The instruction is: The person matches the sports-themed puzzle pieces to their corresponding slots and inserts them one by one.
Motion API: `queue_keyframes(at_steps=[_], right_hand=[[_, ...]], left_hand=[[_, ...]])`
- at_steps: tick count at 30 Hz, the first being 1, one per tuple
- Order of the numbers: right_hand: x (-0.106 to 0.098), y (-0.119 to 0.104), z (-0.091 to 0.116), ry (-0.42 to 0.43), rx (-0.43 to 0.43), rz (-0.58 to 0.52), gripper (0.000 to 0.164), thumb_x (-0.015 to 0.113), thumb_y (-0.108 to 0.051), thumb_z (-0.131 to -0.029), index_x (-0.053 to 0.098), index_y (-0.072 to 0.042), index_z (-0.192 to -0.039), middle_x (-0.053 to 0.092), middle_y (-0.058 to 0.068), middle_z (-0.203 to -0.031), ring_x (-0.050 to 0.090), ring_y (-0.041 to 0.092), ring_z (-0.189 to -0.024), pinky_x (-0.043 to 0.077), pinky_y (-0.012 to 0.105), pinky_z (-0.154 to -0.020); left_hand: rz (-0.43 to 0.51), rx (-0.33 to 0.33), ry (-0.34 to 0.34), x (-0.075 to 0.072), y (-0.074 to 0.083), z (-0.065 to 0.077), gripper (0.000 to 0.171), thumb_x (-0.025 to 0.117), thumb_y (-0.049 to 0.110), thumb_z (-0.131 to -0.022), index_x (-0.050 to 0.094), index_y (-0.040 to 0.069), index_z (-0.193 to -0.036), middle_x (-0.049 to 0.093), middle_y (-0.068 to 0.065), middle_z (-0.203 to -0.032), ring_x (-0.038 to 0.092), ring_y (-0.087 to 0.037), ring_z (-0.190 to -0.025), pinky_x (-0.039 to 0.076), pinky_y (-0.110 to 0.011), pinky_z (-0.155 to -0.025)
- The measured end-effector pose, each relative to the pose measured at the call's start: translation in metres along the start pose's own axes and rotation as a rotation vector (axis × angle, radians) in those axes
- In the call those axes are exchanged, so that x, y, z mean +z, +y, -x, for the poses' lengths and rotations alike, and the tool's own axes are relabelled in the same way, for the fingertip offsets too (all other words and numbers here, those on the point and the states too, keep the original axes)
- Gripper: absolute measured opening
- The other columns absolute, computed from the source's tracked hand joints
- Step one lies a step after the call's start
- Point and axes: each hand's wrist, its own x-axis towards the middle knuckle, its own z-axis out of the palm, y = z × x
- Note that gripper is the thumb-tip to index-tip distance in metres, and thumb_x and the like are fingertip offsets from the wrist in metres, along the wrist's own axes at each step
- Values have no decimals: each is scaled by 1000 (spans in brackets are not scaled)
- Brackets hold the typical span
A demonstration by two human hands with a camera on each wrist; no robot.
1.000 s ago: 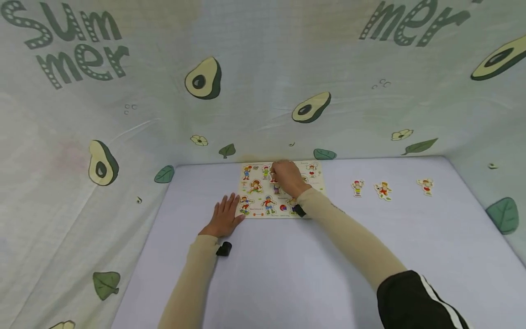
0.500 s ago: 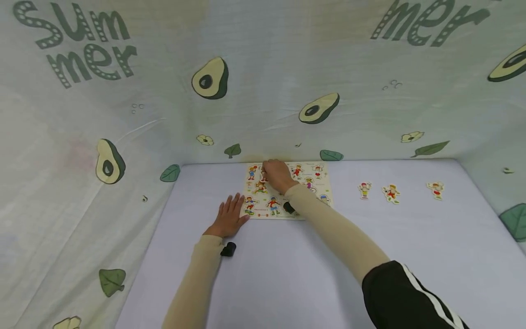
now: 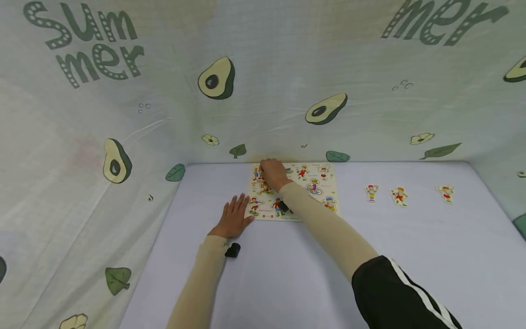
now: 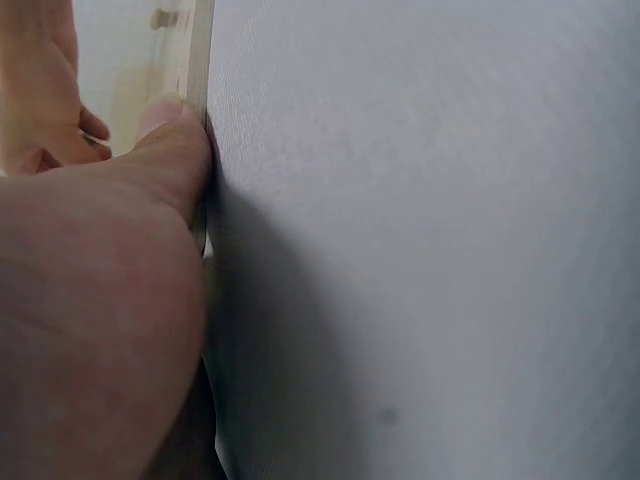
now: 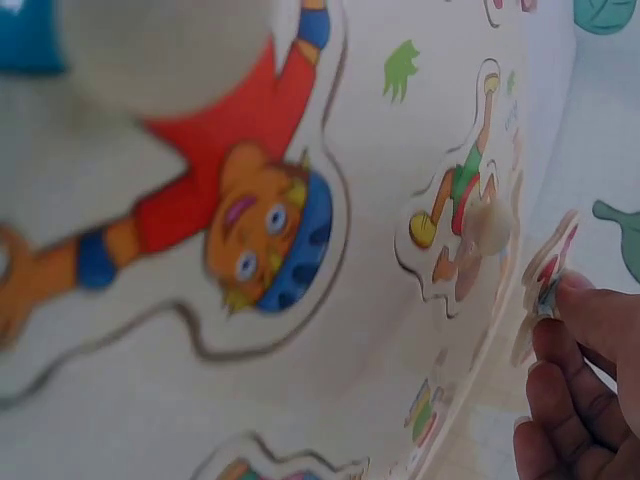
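Observation:
A pale wooden knob puzzle board printed with sporty children lies at the far side of the table. My right hand is over its far left part and pinches a thin puzzle piece between thumb and fingertips. In the right wrist view that piece is tilted, beyond a green-shirted figure piece set in the board. My left hand rests spread on the table at the board's near left corner. Its thumb lies against the board's edge in the left wrist view.
Three loose figure pieces lie right of the board: one with raised arms, a red-and-yellow one and one farther right. Behind the white table hangs a curtain printed with avocados.
My right hand has moved left across the board toward its far left corner, still holding the piece. My left hand stays at the board's corner. The head view has shifted slightly.

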Motion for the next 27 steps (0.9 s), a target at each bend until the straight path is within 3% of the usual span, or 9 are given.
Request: queue_keyframes(at_steps=[6, 18, 27], right_hand=[[9, -4, -7, 4, -19, -12, 16, 69, -12, -104, 73, 0, -113, 76, 15, -109, 74, 30, -101, 61, 41, -90], [16, -6, -20, -47, 40, 104, 13, 68, -12, -105, 75, -2, -109, 77, 13, -105, 73, 29, -98, 60, 42, -92], [19, -10, -31, -49, 21, 183, 10, 70, -12, -104, 76, -4, -103, 77, 13, -105, 74, 30, -99, 60, 44, -94]], left_hand=[[7, -22, -4, 0, 2, 1, 76, 47, 40, -113, 12, 1, -169, 3, -21, -177, -4, -44, -163, 1, -64, -129], [6, -5, 12, 5, 1, -1, 76, 49, 40, -113, 15, 3, -169, 6, -20, -177, 0, -44, -163, 4, -64, -129], [-9, -12, 21, 4, -2, -3, 76, 48, 41, -113, 14, 3, -169, 5, -20, -177, -1, -43, -163, 2, -64, -129]])
